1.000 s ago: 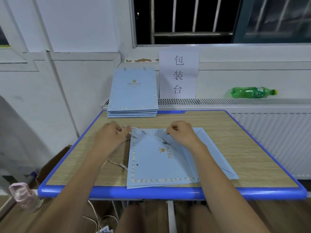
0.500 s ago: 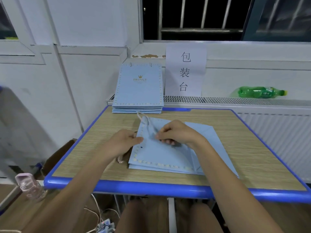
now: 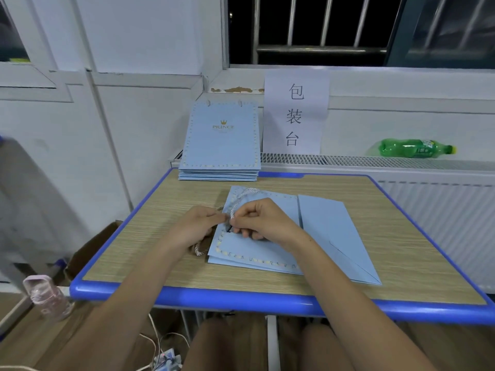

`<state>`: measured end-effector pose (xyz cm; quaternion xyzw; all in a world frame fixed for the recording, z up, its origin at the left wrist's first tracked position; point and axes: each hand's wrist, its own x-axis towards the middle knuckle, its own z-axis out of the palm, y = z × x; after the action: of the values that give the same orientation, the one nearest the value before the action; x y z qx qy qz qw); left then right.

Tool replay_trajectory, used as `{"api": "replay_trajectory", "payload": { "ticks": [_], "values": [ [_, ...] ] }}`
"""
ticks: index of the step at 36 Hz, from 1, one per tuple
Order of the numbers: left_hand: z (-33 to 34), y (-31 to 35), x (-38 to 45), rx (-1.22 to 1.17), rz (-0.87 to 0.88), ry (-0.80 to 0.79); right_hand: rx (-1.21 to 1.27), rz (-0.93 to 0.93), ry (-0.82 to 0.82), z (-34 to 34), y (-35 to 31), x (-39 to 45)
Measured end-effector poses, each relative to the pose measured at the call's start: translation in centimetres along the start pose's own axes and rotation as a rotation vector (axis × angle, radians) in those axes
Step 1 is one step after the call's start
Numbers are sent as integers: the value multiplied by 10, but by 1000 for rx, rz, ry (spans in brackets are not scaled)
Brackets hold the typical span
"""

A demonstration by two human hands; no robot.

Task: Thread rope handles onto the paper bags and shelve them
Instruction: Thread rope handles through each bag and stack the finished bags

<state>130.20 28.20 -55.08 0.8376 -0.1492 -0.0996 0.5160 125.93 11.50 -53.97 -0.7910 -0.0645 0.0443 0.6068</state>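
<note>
Where both hands (image 3: 233, 226) meet: rope (image 3: 235, 203) over bag (image 3: 257, 250)

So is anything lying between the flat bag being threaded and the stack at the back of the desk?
Nothing visible: bare wood-grain desk separates the flat light-blue paper bag from the stack of light-blue bags.

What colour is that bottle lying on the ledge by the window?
The plastic bottle is bright green with a yellow cap, seen best in the head view.

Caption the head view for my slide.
Both hands thread a rope handle into a flat blue paper bag.
</note>
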Motion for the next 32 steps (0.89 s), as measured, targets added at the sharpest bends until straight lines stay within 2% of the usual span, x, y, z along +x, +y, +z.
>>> {"api": "replay_trajectory", "payload": {
  "ticks": [7, 12, 15, 18, 20, 24, 32],
  "values": [
    [3, 2, -3, -39, 4, 0, -124, -80, 13, 3, 5, -2],
    [0, 4, 0, -109, -86, 28, -83, -100, -15, 2, 7, -1],
    [-5, 3, -3, -41, -28, -65, -49, -74, -19, 0, 8, 0],
    [-5, 5, -13, -145, 94, -248, -6, -54, -25, -1, 7, 0],
    [-4, 6, -16, -175, 173, -313, 21, -54, -24, -2, 7, 0],
    [1, 5, -15, -178, 247, -266, 60, -50, -30, -3, 6, 0],
    [7, 11, -15, -235, 195, -164, 63, -47, -11, -4, 3, -2]
  ]
}}
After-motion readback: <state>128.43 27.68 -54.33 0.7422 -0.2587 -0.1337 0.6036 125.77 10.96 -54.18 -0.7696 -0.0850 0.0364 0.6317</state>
